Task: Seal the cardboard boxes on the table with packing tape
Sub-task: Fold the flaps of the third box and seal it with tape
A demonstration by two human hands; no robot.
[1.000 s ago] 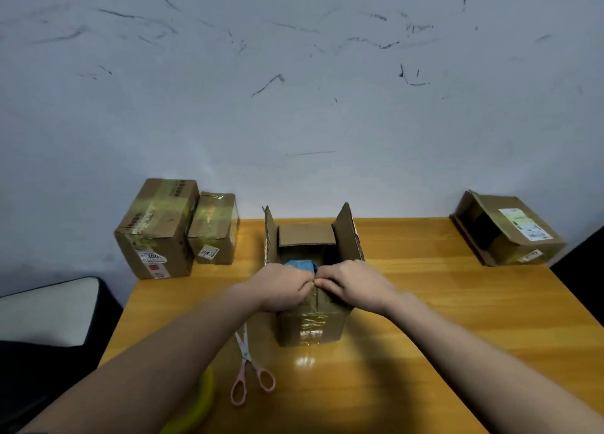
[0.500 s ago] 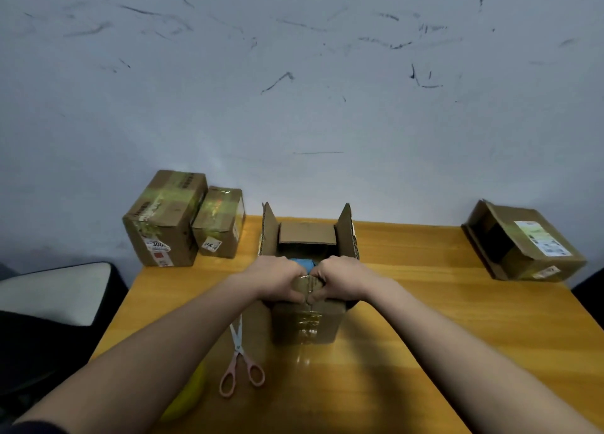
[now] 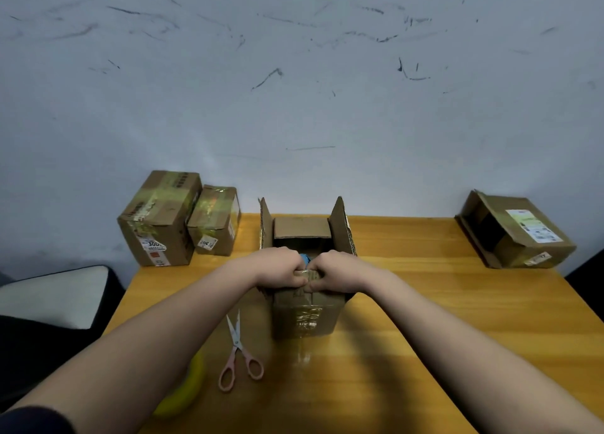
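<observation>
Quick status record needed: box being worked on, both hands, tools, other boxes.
open box: middle of table, side flaps upright, box
left hand: fingers curled on near flap
right hand: same flap
inside: blue item
scissors: left of box, untouched
tape roll: yellow, partly hidden by left arm
taped boxes: two, far left
tipped box: far right

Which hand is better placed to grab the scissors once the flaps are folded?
The left hand, probably. The scissors lie on the table left of the open box, just beside the left forearm. The right hand would have to cross in front of the box. Both hands now grip its near flap.
</observation>
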